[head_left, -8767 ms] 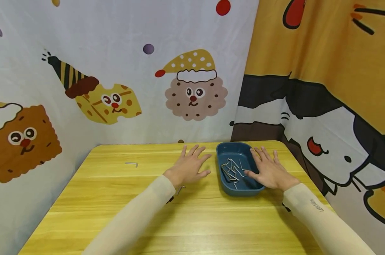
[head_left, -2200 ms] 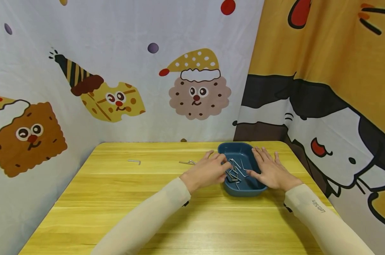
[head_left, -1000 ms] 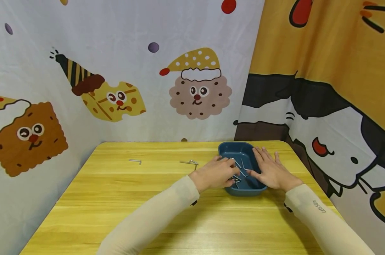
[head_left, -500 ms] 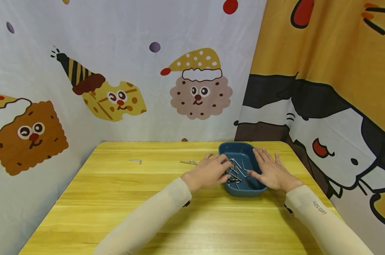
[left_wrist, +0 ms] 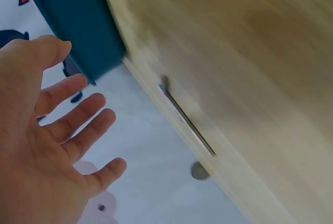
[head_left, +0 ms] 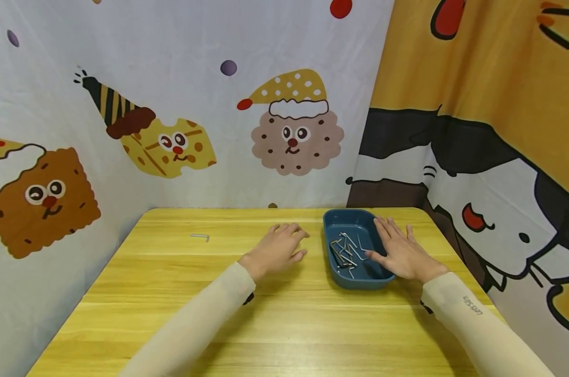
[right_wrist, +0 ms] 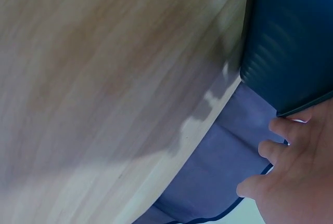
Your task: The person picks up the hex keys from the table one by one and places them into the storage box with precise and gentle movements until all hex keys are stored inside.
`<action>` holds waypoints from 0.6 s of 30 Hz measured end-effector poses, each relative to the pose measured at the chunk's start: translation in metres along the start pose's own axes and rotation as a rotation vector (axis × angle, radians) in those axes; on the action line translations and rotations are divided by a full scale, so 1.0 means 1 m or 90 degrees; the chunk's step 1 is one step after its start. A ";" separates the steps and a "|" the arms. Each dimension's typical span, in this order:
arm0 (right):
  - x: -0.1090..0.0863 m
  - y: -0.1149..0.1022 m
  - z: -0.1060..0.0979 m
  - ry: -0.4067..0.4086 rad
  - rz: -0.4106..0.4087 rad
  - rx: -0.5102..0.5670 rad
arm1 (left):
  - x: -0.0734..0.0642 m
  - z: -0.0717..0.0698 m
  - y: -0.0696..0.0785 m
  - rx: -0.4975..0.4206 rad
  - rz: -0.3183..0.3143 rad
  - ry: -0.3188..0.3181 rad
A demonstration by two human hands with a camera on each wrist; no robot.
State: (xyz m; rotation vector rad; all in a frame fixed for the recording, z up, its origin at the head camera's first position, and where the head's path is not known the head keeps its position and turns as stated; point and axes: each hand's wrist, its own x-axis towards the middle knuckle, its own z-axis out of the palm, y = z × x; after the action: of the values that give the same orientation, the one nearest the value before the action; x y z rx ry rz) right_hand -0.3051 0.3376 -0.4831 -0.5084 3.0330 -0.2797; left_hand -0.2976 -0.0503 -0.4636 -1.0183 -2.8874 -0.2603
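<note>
My left hand (head_left: pixel 275 250) hovers over the table left of the blue bin, its fingers spread and relaxed, holding nothing. In the left wrist view the same hand (left_wrist: pixel 57 125) shows an open palm, with a thin metal L-shaped hex key (left_wrist: pixel 187 120) on the table beyond the fingertips. From the head, that part of the table is hidden behind the hand. My right hand (head_left: pixel 402 254) rests with straight fingers over the right rim of the bin (head_left: pixel 360 284), thumb reaching inside. Several L-shaped hex keys (head_left: pixel 345 252) lie heaped in the bin's left half.
Another hex key (head_left: pixel 200 236) lies alone toward the back left of the wooden table (head_left: pixel 284 330). A printed cloth (head_left: pixel 181 63) hangs behind the table's back edge, and a yellow curtain (head_left: pixel 511 68) hangs at the right.
My left hand was reaching into the bin among the hex keys; now it has withdrawn left over the table. The hex key near its wrist 8.8 s ago is gone from there. My right hand stays put.
</note>
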 end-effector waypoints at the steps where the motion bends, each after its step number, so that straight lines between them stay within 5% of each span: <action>1: 0.000 0.000 -0.001 0.000 0.000 0.000 | -0.002 0.000 -0.004 -0.004 -0.007 -0.004; 10: 0.000 0.000 -0.001 -0.007 0.003 0.001 | -0.017 0.004 -0.036 -0.041 -0.066 -0.034; 18: 0.000 0.000 -0.001 -0.008 0.001 0.002 | -0.024 0.007 -0.047 -0.027 -0.084 -0.054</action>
State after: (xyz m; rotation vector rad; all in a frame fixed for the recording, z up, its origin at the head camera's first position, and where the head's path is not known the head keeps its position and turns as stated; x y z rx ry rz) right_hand -0.3053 0.3381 -0.4817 -0.5050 3.0204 -0.2798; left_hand -0.3083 -0.0998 -0.4803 -0.8652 -3.0437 -0.2933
